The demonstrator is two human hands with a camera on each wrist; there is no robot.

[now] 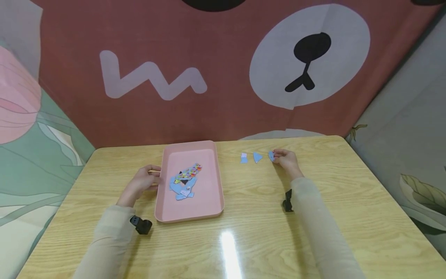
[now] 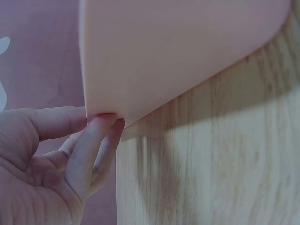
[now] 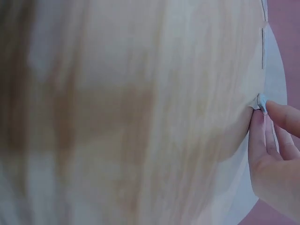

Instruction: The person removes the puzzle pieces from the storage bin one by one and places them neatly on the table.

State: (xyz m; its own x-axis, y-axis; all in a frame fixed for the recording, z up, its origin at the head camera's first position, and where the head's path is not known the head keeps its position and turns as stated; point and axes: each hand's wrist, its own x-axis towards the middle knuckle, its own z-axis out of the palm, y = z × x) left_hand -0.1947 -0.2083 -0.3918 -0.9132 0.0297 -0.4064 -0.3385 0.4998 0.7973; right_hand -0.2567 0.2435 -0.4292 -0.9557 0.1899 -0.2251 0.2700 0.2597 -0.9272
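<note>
Against the left outer wall of a pink tray (image 1: 209, 201), my left hand (image 1: 143, 180) rests its fingertips; the left wrist view has them at the tray's lower edge (image 2: 123, 123). Inside the tray lies a heap of flat blue cut pieces (image 1: 177, 186), one of them patterned in many colours (image 1: 189, 173). My right hand (image 1: 287, 162) pinches a small flat blue piece (image 1: 271, 156) between thumb and fingers at the back of the table. To its left lie a blue triangular piece (image 1: 257, 157) and a blue piece with a pale top (image 1: 244, 158).
The wooden table (image 1: 258, 224) ends at the back against a red-brown cloth (image 1: 223, 116) printed with a bear face. Both wrists carry a small black device, the left one (image 1: 142, 225) near the tray's front corner and the right one (image 1: 287, 200) under the sleeve.
</note>
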